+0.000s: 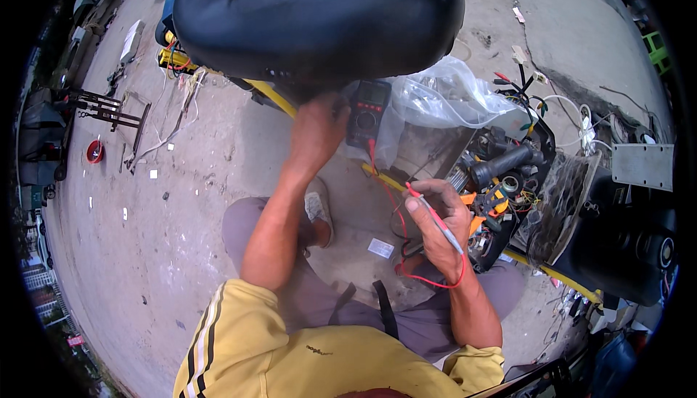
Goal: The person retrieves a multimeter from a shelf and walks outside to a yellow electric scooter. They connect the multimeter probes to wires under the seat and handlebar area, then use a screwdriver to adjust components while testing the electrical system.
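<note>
Multimeter (369, 111) nr. centre, approx. 12 o'clock: dark rect. case, grey screen up top, red marks, round dial below, red plug (372, 148) at lower end. R hand (437, 244), approx. 4 o'clock, fingers closed on red-&-grey probe (435, 219). L hand (318, 128), approx. 11 o'clock, just beside meter; fingertips shadowed, can't tell if gripping. Big black seat (319, 21) at 12, farther out; orange-handled pliers (492, 203) approx. 3–4.

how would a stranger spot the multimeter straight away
Find the big black padded shape at the top. Below its lower edge, just right of the left hand, is the dark multimeter. Unlike the clear plastic beside it, it has a screen, round dial and red lead.
</note>
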Action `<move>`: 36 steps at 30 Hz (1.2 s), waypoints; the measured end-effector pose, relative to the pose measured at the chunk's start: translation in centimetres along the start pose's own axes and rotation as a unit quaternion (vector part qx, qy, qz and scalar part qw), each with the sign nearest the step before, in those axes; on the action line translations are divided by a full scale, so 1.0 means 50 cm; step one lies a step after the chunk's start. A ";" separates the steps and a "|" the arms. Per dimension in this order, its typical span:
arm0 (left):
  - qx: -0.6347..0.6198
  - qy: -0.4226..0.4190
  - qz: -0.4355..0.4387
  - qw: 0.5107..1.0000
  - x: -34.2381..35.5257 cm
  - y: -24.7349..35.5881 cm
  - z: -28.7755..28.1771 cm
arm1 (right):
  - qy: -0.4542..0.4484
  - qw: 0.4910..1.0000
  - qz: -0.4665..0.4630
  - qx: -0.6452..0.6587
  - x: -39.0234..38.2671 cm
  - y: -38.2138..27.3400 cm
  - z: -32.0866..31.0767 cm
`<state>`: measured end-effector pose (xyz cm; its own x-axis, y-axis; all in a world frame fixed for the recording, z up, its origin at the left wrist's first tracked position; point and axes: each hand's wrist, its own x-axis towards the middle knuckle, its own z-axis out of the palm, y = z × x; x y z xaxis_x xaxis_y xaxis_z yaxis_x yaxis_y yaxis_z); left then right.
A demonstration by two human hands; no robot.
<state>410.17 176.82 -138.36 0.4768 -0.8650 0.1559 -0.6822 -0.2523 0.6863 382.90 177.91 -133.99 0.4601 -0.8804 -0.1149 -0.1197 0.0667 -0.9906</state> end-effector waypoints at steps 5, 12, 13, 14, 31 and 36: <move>0.029 0.007 -0.013 0.999 -0.003 0.007 -0.025 | 0.001 1.000 -0.009 -0.004 0.000 0.001 0.000; 0.025 -0.001 -0.021 0.999 -0.008 0.010 -0.039 | -0.002 1.000 -0.004 -0.003 -0.002 -0.001 0.005; 0.024 -0.001 -0.020 1.000 -0.009 0.011 -0.041 | -0.003 1.000 -0.003 -0.004 -0.003 0.000 0.006; 0.023 0.000 -0.019 1.000 -0.010 0.011 -0.043 | -0.004 1.000 -0.002 -0.005 -0.003 0.001 0.007; 0.052 -0.006 -0.015 0.998 -0.017 0.004 -0.041 | -0.001 1.000 -0.004 -0.014 -0.003 -0.003 0.011; 0.054 -0.009 -0.014 0.998 -0.018 0.005 -0.038 | -0.001 1.000 -0.006 -0.019 -0.003 -0.002 0.009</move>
<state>410.63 178.35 -136.95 0.4874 -0.8644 0.1230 -0.7249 -0.3221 0.6089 383.23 178.24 -133.89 0.4629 -0.8805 -0.1024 -0.1465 0.0379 -0.9885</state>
